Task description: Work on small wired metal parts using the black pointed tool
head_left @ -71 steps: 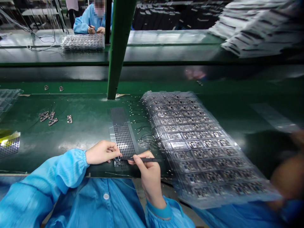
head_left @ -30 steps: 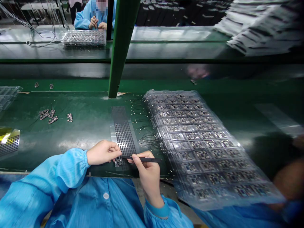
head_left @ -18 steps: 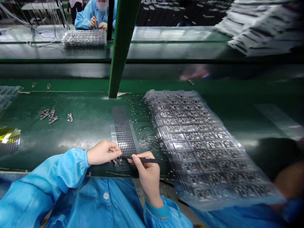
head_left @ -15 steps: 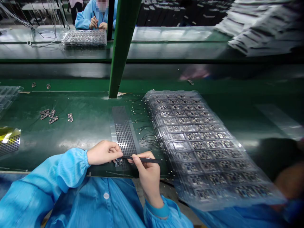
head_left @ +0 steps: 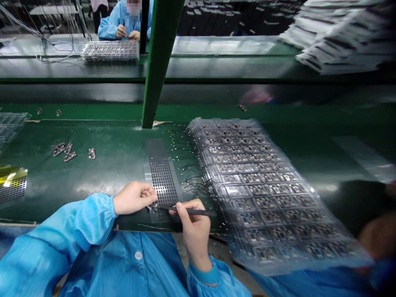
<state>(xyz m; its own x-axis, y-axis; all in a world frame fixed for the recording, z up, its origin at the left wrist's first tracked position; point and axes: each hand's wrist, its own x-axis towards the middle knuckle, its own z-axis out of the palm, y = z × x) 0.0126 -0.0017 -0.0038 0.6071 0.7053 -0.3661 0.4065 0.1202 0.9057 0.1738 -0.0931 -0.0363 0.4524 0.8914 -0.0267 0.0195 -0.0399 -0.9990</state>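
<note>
My left hand (head_left: 136, 198) pinches a small circuit board (head_left: 152, 208) at the near end of a perforated sticker sheet (head_left: 162, 173). Between the thumb and fingers of my right hand (head_left: 194, 220) lie dark tweezers (head_left: 198, 212), their tip pointing left toward the board. Whether the tip touches the board is too small to make out. Just right of the sheet, thin black wires (head_left: 190, 177) with shiny ends are scattered. A stack of clear plastic trays (head_left: 262, 189) filled with circuit boards stands to the right of my right hand.
Several loose boards (head_left: 69, 156) lie on the green bench to the left. A yellow-backed sheet (head_left: 12, 181) is at the left edge. A green post (head_left: 159, 62) rises ahead. Across the bench, a co-worker (head_left: 123, 24) sits behind another tray stack (head_left: 111, 50). The conveyor carries small boards (head_left: 58, 112).
My right hand and the tweezers have shifted slightly right, the tip drawing back from my left fingers. My left hand has moved slightly left. Small boards on the far belt have slid left.
</note>
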